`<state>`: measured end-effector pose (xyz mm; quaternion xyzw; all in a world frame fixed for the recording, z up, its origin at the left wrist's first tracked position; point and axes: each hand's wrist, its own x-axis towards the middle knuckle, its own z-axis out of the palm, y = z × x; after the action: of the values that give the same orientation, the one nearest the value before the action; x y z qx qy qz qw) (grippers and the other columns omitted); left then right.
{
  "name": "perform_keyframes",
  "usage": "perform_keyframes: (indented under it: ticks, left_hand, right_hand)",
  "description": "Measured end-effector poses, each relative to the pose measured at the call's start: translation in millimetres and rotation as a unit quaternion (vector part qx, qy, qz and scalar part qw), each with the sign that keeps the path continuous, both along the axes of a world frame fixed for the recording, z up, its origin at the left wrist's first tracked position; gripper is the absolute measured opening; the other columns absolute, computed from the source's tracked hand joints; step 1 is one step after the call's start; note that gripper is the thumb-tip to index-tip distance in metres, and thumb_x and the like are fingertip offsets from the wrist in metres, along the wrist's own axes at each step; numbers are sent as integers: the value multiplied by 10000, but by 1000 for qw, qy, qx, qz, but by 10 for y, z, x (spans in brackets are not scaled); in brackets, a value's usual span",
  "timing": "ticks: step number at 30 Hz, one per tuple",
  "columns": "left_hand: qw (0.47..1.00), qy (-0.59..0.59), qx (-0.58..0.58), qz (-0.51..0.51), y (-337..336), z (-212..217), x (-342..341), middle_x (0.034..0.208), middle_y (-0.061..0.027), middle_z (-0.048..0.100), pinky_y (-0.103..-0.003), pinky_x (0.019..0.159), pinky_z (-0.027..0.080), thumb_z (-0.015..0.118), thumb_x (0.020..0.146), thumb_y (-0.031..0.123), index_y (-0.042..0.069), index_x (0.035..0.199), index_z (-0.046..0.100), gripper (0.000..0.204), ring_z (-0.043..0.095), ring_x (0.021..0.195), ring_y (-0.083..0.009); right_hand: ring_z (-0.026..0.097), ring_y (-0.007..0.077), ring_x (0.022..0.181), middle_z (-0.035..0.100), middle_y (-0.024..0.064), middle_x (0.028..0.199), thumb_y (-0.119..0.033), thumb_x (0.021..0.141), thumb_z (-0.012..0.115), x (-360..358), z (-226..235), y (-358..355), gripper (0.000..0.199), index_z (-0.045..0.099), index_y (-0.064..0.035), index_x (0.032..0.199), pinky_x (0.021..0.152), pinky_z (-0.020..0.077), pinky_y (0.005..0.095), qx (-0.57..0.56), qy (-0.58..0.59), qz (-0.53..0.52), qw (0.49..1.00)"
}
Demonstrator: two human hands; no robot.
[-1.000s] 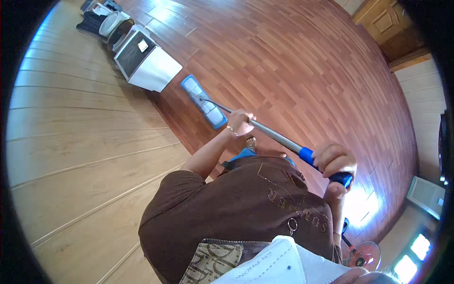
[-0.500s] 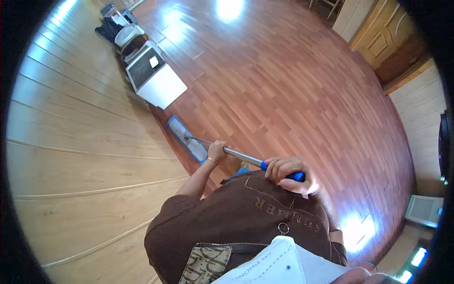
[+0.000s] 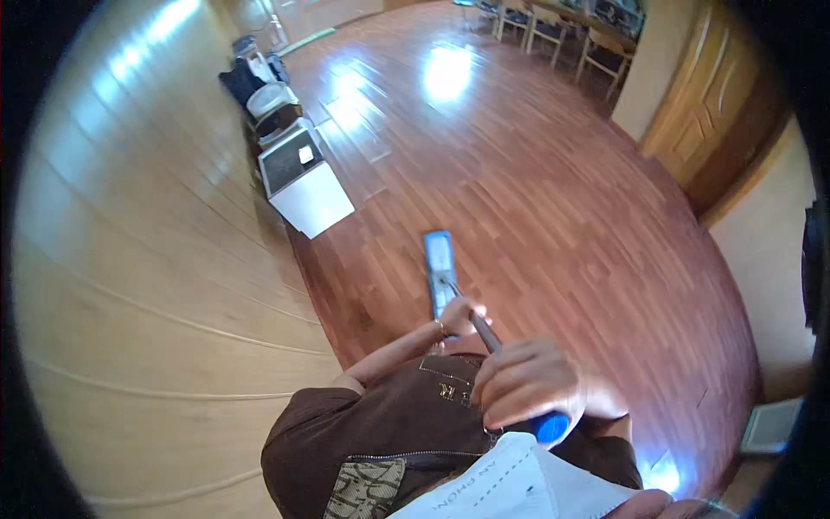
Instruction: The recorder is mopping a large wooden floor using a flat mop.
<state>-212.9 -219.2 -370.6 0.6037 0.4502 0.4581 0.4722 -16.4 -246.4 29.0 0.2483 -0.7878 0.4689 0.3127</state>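
I see mop (image 3: 441, 268) swung off wall side, head now straight ahead on floor (image 3: 553, 199). Left hand (image 3: 458, 316) wrapped low on pole, right hand (image 3: 527, 381) clenched near blue grip. Stroke moving outward.

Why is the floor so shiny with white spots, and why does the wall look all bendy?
In the head view, light glares off the glossy wooden floor as white patches, brightest near the top; the fisheye lens curves the wall planks toward the dark round rim; the right hand near the lens looks big and slightly blurred, the mop head sharper.
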Motion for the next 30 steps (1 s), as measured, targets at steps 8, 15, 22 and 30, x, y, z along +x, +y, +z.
perform_keyframes:
  ticks: [8,15,22,30]
  left_hand:
    - [980,180,75,-34,-384,832,441,773,-121,653,-396,620,485,746,740,254,70,904,612,280,647,719,-310]
    - [991,-107,37,64,-995,2857,-339,1340,-162,500,-402,996,380,694,815,220,38,1366,399,651,497,1223,-265]
    - [870,96,470,115,-1495,3910,-22,1135,-200,627,-473,912,431,835,643,475,33,1215,483,804,611,1067,-358]
    - [872,187,452,-2,-1641,3999,-134,689,-19,643,-437,782,465,834,687,320,119,930,522,444,652,628,-180]
  right_hand:
    - [627,291,737,625,76,796,-243,722,757,35,-405,-43,289,585,-75,884,635,478,390,39,-16,72,997]
    - [621,299,816,619,134,836,-341,865,643,-225,-1379,561,325,579,-24,884,716,474,390,-95,-94,-15,991]
    - [591,342,779,581,155,810,-280,740,695,-862,-2409,501,288,563,-49,850,654,440,433,33,-229,-131,964]
    - [612,368,769,630,134,754,-155,635,632,-1149,-3538,525,113,617,-130,744,696,473,488,84,-323,-243,911]
